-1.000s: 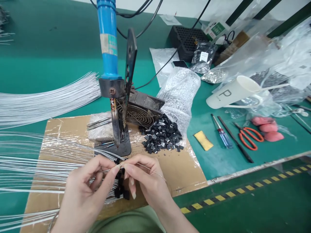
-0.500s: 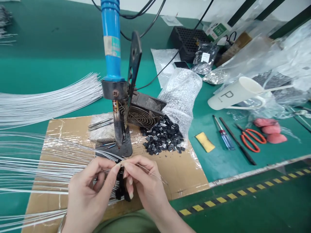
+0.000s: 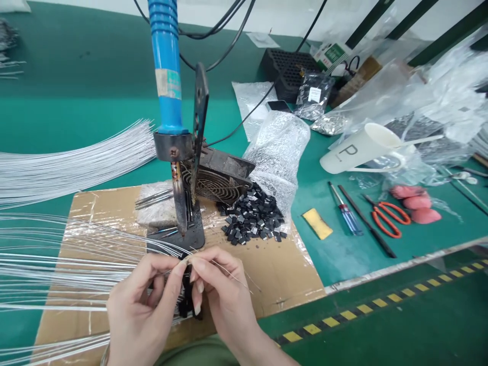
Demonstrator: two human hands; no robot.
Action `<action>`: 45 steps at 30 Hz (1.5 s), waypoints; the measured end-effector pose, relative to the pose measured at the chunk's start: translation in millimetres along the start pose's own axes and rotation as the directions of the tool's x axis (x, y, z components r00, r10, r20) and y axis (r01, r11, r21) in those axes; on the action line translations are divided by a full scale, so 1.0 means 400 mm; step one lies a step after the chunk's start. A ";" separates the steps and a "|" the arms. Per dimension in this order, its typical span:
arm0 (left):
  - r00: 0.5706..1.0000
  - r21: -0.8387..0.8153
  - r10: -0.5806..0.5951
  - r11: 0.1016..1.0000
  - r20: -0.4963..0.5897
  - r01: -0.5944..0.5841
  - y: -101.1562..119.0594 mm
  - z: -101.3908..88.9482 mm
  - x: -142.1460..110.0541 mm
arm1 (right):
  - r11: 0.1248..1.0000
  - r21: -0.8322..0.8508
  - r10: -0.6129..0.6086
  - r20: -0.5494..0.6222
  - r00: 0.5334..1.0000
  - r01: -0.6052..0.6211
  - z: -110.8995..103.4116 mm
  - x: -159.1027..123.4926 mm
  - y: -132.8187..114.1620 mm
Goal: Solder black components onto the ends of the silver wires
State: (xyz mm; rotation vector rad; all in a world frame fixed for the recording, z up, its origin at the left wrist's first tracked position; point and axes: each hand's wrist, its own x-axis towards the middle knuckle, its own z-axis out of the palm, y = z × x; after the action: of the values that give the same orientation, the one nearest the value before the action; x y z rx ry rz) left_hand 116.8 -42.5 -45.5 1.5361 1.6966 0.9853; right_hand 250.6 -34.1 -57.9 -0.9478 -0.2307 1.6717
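Observation:
Over the cardboard sheet, the pinched fingertips of my left hand [image 3: 143, 307] and my right hand [image 3: 224, 287] meet. A thin wire [image 3: 234, 276] passes between them, its loose ends trailing to the right past my right fingers; what exactly sits at the pinch is hidden. Under my hands is a row of black connectors [image 3: 185, 297], partly covered, joined to white wires [image 3: 87, 274] that fan out to the left. Just beyond my fingers, a blue-handled soldering iron [image 3: 168, 96] hangs tip down in a metal stand [image 3: 197, 236].
A heap of small black connectors [image 3: 255, 216] lies beside a small fan [image 3: 217, 185]. A thick wire bundle [image 3: 76, 165] rests at left. To the right are a yellow sponge [image 3: 317, 224], a screwdriver [image 3: 348, 218], orange-handled scissors [image 3: 389, 218] and a white mug [image 3: 360, 147].
Both hands keep the same pinch and barely shift. The wire ends at the right swing slightly. The whole view drifts a little with my head.

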 end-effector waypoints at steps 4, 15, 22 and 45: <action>1.000 -0.037 0.018 0.999 0.016 -0.017 -0.016 0.000 0.004 | 1.000 0.004 -0.005 0.001 1.000 0.005 0.001 -0.003 0.007; 0.999 -0.052 -0.037 0.998 0.014 0.038 -0.003 -0.018 0.010 | 0.987 -0.147 -0.056 0.018 0.998 0.058 -0.025 0.003 -0.005; 0.999 -0.014 0.035 0.999 0.029 -0.034 -0.005 -0.024 0.011 | 0.980 -0.191 -0.049 0.035 0.998 0.055 -0.020 -0.008 -0.003; 0.991 0.090 0.132 0.987 0.021 -0.133 -0.004 -0.025 0.005 | 0.995 -0.090 -0.030 0.108 0.994 0.039 -0.030 -0.013 0.002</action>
State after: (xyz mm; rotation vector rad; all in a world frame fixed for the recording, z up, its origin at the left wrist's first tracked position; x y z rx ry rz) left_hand 107.5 -41.8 -41.8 1.7302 1.6666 0.9718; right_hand 258.4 -42.7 -64.1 -0.9187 -0.3965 1.6932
